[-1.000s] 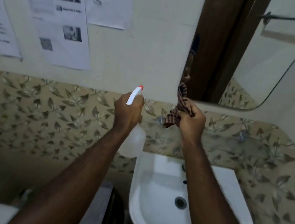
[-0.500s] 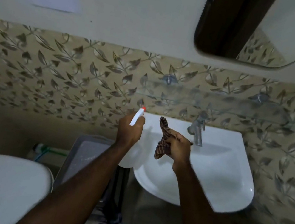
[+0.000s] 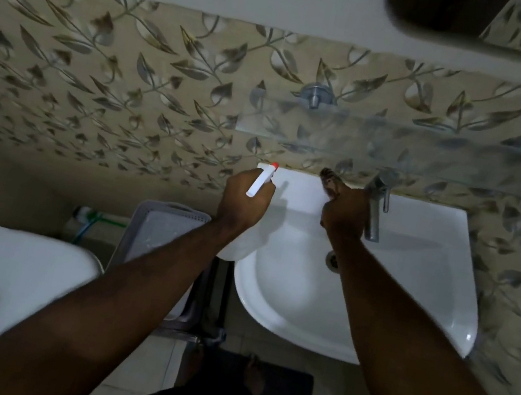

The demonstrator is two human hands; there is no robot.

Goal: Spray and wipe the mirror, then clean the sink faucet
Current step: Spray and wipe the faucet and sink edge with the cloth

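While both arms reach forward over the white ceramic wall-mounted sink, the left hand is wrapped around the neck of a white plastic spray bottle with a small red nozzle tip. The nozzle points up and away, toward the back left corner of the sink, and the pale round body of the bottle hangs below the hand, at the left rim of the basin. The right hand is clenched on a dark striped cloth; only one end of the cloth sticks out above the fingers, near the back edge of the sink. This hand is just beside the grey metal faucet, on its left side, but I cannot tell if the hand or the cloth touches it. The faucet stands at the back of the sink and its spout reaches out over the basin. The round drain is partly hidden by the right forearm. Above the sink, a clear glass shelf on two metal holders is fixed on the beige wall tiles with leaf pattern. The lower edge of the rounded mirror shows at the top right corner. At the left are a white toilet tank lid and a grey plastic basket.
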